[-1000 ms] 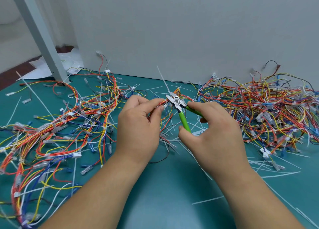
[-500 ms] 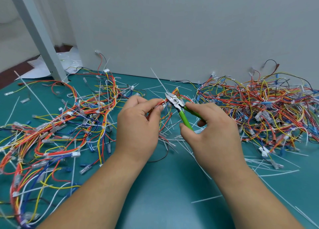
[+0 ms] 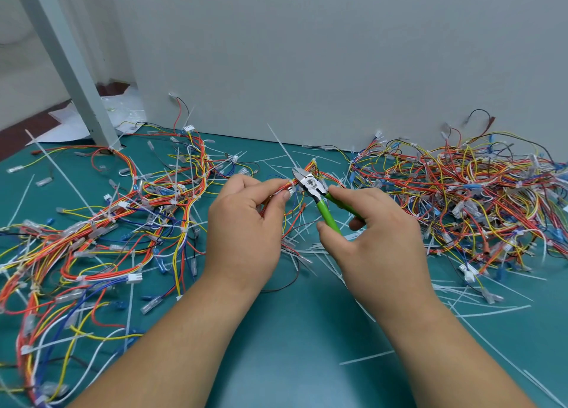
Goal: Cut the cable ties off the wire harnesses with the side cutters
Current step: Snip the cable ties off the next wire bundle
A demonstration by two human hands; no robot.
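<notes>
Teal matting covers the desk (image 3: 292,330) below a grey wall (image 3: 338,53). Just left of the cutters (image 3: 310,186), the left hand (image 3: 246,223) pinches a thin bundle of wires (image 3: 275,190) between thumb and forefinger. The right hand (image 3: 375,238) grips the cutters' green handles, with the tips at a white tie (image 3: 291,187) on that bundle. The wires look light and limp, so they probably need holding taut close beside the tie; their thin insulation would nick easily. More harnesses lie heaped to the right of the cutters (image 3: 461,198) and to the left (image 3: 107,223).

The side cutters (image 3: 311,186) sat between the left hand (image 3: 246,226) and the right hand (image 3: 372,241), with their tips at the harness (image 3: 278,189) that the left hand pinched. The left heap (image 3: 101,232) spread outside the left hand and the right heap (image 3: 461,192) outside the right. Loose cable ties (image 3: 307,250) lay on the table (image 3: 292,330) under both hands, with the wall (image 3: 307,53) beyond them.
</notes>
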